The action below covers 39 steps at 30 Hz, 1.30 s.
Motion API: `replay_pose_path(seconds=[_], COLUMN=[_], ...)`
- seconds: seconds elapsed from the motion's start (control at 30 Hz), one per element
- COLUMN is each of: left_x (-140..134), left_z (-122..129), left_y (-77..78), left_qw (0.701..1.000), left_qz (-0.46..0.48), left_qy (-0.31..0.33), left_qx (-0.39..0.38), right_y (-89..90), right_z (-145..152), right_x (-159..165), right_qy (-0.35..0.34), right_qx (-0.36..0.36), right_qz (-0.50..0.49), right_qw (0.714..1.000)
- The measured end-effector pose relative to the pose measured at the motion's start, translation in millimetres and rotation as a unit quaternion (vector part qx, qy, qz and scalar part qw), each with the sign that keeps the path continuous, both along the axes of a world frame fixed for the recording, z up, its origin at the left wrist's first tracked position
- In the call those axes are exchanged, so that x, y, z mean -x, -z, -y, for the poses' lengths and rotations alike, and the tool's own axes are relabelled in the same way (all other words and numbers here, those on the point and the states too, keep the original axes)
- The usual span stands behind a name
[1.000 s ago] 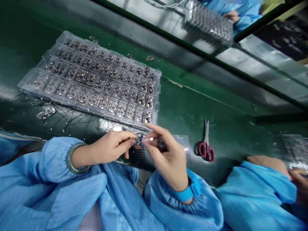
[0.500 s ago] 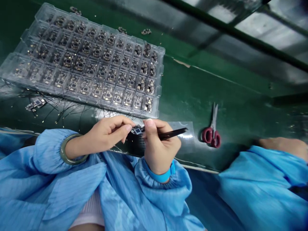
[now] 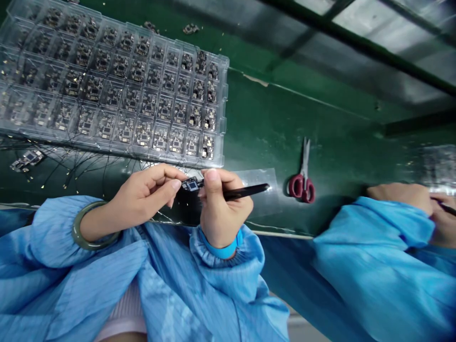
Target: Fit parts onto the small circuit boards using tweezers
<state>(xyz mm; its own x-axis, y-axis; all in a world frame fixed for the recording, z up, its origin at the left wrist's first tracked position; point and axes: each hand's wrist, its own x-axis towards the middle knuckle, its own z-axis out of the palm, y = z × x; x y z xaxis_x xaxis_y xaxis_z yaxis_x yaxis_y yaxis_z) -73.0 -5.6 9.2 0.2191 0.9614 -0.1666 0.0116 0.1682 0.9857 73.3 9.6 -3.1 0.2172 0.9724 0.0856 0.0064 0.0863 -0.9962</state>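
Pinched between the thumb and fingers of my left hand [image 3: 144, 192] is a small dark circuit board [image 3: 192, 184] with a bluish square chip. My right hand [image 3: 224, 199] is closed around slim black tweezers [image 3: 247, 191], whose rear end points right. The front end of the tweezers is hidden by my fingers, close to the board's right side. Just beyond my hands stands a clear plastic tray [image 3: 171, 159] with rows of pockets, holding many circuit boards. Thin black wires [image 3: 80, 161] with small gold ends spill along its near side.
Red-handled scissors [image 3: 302, 178] lie on the green table [image 3: 263, 118] to the right, past a clear plastic sheet [image 3: 261, 180]. Loose boards [image 3: 27, 160] lie at the left, with another board [image 3: 191, 29] behind the tray. A co-worker's blue sleeve [image 3: 377, 237] is at the right.
The whole view has shifted, so the tray, scissors and my hands appear further left and slightly higher. My grip on the board and tweezers looks the same. More of the co-worker's hands shows.
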Motion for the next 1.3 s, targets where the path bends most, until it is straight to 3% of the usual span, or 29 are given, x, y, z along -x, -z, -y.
replay_pose_path(seconds=[0.43,0.53,0.67,0.77,0.87,1.1,1.3], left_x=[0.8,2.6,4.7,6.2,6.0,1.3,2.3], left_z=[-1.0,0.3,2.4,2.4,0.5,-4.4,-6.9], left_y=[-0.9,-1.0,-1.7,-1.0,-0.1,3.6,6.4], left_qw=[0.996,0.994,0.993,0.993,0.989,0.957,0.945], left_qz=[-0.085,-0.104,-0.116,-0.11,-0.085,-0.136,-0.161], left_qy=[-0.018,-0.019,-0.005,0.034,0.117,0.242,0.279], left_qx=[-0.026,-0.036,-0.031,-0.026,-0.016,-0.08,-0.053], right_y=[0.3,-3.5,-10.4,-7.3,2.6,12.7,23.0], right_z=[7.0,5.6,-5.0,-6.0,4.3,14.1,-2.9], right_x=[-0.3,-11.3,-44.2,-69.3,-81.6,-69.4,-61.0], right_qy=[-0.006,-0.021,0.043,0.058,0.03,-0.04,-0.038], right_qx=[0.047,0.032,-0.014,0.013,0.057,0.099,0.127], right_qz=[0.047,0.062,0.077,0.056,0.029,0.02,0.046], right_qw=[0.998,0.997,0.996,0.997,0.997,0.994,0.99])
